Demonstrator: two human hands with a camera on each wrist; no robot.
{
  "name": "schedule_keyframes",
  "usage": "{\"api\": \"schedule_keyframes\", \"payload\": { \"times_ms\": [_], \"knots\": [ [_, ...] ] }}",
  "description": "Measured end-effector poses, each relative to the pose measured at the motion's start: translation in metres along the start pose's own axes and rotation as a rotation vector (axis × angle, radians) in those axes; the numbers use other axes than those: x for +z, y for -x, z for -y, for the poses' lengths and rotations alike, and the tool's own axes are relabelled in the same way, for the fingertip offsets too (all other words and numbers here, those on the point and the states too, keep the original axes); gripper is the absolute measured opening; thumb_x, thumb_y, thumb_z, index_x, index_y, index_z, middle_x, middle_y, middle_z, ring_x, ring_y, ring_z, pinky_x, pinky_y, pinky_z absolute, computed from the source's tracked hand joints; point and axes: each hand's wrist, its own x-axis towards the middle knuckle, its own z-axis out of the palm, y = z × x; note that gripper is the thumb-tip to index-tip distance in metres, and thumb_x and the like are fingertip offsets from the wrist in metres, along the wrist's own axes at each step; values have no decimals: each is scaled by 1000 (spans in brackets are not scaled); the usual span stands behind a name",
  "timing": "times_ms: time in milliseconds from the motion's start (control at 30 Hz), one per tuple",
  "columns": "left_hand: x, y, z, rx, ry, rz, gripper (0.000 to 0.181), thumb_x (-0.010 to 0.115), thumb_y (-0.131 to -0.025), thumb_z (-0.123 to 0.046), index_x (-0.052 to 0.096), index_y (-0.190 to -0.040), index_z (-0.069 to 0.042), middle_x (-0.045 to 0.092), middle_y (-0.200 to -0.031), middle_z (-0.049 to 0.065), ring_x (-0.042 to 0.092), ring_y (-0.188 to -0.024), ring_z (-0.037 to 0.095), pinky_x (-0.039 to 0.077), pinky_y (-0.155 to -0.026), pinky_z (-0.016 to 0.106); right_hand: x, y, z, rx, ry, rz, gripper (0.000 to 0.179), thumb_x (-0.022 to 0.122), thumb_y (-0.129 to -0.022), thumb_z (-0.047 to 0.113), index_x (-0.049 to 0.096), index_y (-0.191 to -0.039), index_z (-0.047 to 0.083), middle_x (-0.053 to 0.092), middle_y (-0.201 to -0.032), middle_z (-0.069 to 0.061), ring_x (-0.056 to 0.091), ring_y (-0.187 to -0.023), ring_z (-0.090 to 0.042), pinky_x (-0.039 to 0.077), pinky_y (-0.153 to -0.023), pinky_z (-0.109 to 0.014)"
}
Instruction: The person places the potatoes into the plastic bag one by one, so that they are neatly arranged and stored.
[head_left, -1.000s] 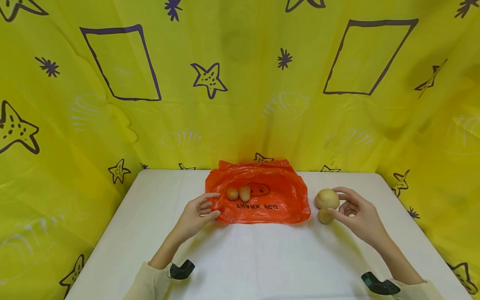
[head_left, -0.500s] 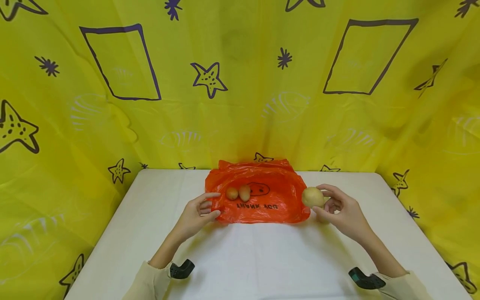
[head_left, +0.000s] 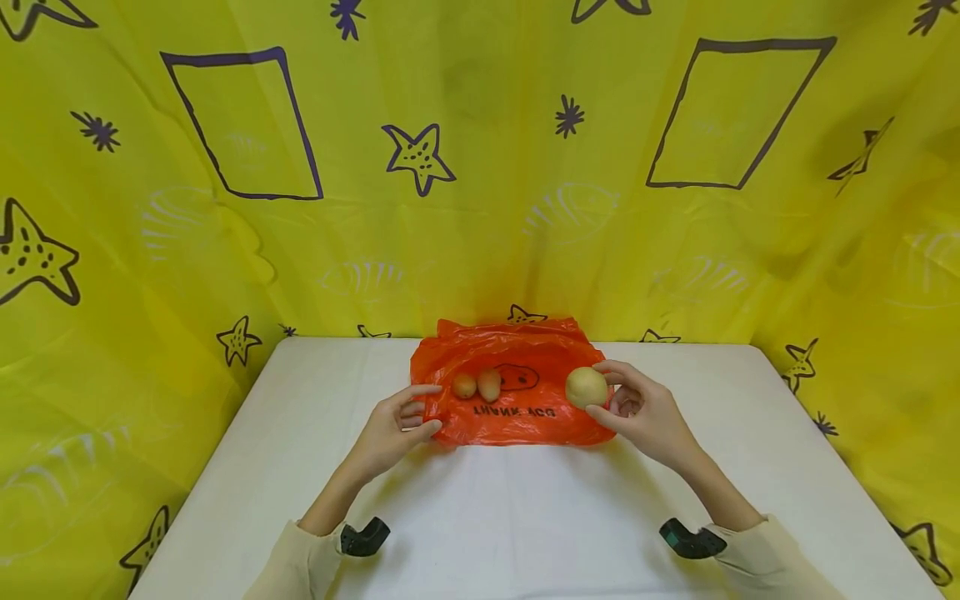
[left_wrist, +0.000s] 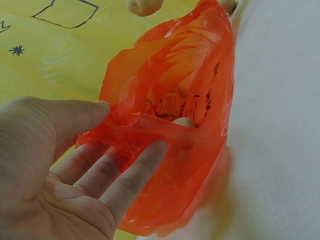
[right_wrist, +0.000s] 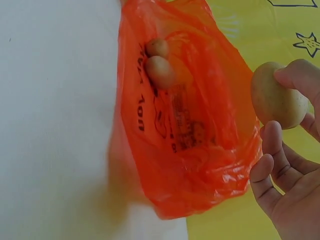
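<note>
Leftward across the frame the right hand (head_left: 651, 421) has brought a large pale potato (head_left: 587, 388); a second ago it was right of the red plastic bag (head_left: 525, 429), and now I see it in front of the bag's right side, near the middle of the frame. That hand pinches it between thumb and forefinger. Left of centre, the left hand (head_left: 390, 433) has stayed put, gripping the bag's left edge. Two smaller potatoes (head_left: 489, 386) lie side by side within the bag, above its upside-down black THANK YOU print. It rests toward the back of the white counter (head_left: 510, 517), before a yellow curtain (head_left: 480, 242) drawn with dark starfish. Pale sleeves (head_left: 296, 562) and black wrist cameras (head_left: 365, 538) fill the lower corners.
</note>
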Motion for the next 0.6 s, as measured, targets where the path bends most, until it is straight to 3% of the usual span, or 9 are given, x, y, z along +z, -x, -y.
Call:
{"api": "schedule_keyframes", "payload": {
  "times_ms": [400,600],
  "knots": [
    [1,0,0,-1,-16,-6,48,75,-94,-8,59,-139,-6,71,-117,18,71,-103,36,62,-81,34,30,-13,3,15,-109,36,51,88,-83,14,63,-128,15,70,-108,-10,56,-68,-18,46,-58,-24],
    [2,0,-3,-8,-15,-6,48,76,-93,-8,60,-139,-7,71,-115,18,71,-102,35,62,-82,34,45,-20,5,32,-94,45,50,89,-83,18,64,-126,18,71,-103,-7,57,-66,-16,48,-58,-25]
  ]
}}
